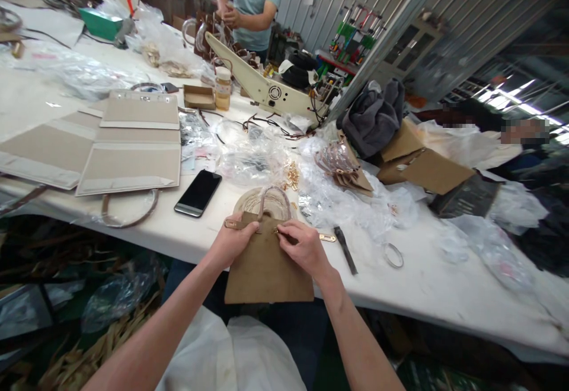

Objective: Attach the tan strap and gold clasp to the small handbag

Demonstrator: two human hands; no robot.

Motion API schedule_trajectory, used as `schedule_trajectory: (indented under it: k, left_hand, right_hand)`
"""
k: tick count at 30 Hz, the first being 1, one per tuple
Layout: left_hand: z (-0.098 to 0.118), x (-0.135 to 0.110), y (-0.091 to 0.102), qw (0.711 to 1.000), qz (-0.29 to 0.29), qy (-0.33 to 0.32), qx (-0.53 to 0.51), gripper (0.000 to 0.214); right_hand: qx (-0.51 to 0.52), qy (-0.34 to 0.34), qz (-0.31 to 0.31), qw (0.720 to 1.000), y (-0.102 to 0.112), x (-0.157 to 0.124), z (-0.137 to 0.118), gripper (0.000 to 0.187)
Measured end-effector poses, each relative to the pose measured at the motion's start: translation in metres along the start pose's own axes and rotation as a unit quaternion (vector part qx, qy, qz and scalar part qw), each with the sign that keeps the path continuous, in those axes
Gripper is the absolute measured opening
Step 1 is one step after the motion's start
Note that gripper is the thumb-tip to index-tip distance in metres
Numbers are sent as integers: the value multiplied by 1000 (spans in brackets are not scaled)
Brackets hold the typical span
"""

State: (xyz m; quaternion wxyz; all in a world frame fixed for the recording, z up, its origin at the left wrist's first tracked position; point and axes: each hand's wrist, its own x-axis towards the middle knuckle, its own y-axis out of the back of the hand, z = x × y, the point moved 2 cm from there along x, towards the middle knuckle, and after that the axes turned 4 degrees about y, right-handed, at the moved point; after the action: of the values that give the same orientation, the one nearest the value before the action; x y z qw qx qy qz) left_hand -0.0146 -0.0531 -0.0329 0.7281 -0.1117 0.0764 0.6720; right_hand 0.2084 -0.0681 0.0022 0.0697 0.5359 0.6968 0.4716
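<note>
A brown bag panel (269,266) hangs partly over the table's front edge, toward my lap. Its wrapped loop handle (268,192) stands up from the top edge, and a strap with a gold metal plate (328,237) sticks out on the right. My left hand (235,240) grips the panel's upper left corner, thumb on the front. At the upper right, my right hand (302,244) pinches at a small spot near the handle's base; what its fingertips hold is too small to make out. Behind the panel lies a round cream roll (249,202).
A phone (198,193) and beige bag panels (133,163) lie to the left. Gold hardware (292,175) and plastic wrapping (249,163) are ahead. A dark tool (345,250) and a ring (393,255) lie to the right. Across the table, a person (253,6) works beside a cream machine (275,92).
</note>
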Motion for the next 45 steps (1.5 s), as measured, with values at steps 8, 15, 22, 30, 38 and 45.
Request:
schedule_trajectory:
  k: [8, 15, 22, 30, 38, 45]
  left_hand:
    - [-1, -4, -1, 1000, 7, 14, -9, 24]
    - [6, -8, -4, 1000, 26, 13, -3, 22]
    - [7, -9, -7, 999, 40, -8, 34, 18]
    - [4, -11, -9, 999, 50, 8, -8, 18]
    - [7, -15, -13, 998, 59, 19, -29, 21]
    - [7, -17, -13, 998, 64, 5, -28, 22]
  right_hand:
    - [-6, 15, -10, 1000, 1, -7, 0, 21]
    - [-23, 13, 2, 1000, -1, -3, -3, 17]
    - [-28, 32, -23, 999, -5, -1, -2, 19]
    - [-66, 49, -53, 995, -7, 1, -3, 19]
    - [-147, 66, -95, 982, -10, 1, -9, 20]
    - [-184, 84, -156, 967, -4, 6, -20, 19]
